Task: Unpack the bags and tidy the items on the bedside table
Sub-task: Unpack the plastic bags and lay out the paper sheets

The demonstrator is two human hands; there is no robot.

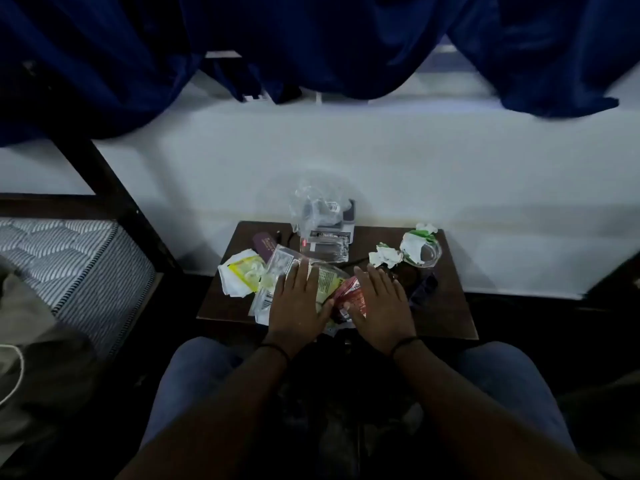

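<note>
A small dark wooden bedside table (446, 317) stands against a white wall, cluttered with packets. My left hand (298, 306) lies flat, fingers spread, on a clear and yellow plastic packet (325, 282). My right hand (381, 306) rests flat beside it, its thumb edge on a red packet (353, 296). Neither hand grips anything. A yellow and white wrapper (239, 275) lies at the left. A clear plastic bag (322, 216) with a boxed item stands at the back. Crumpled white tissue (386, 256) and a clear cup with green and white paper (420, 247) sit at the right.
A maroon booklet (265, 242) lies at the table's back left, and a dark blue object (424, 289) at its right. A bed frame with a striped mattress (79, 271) is at the left. Dark blue curtains (311, 46) hang above. My knees (194, 375) are below the table.
</note>
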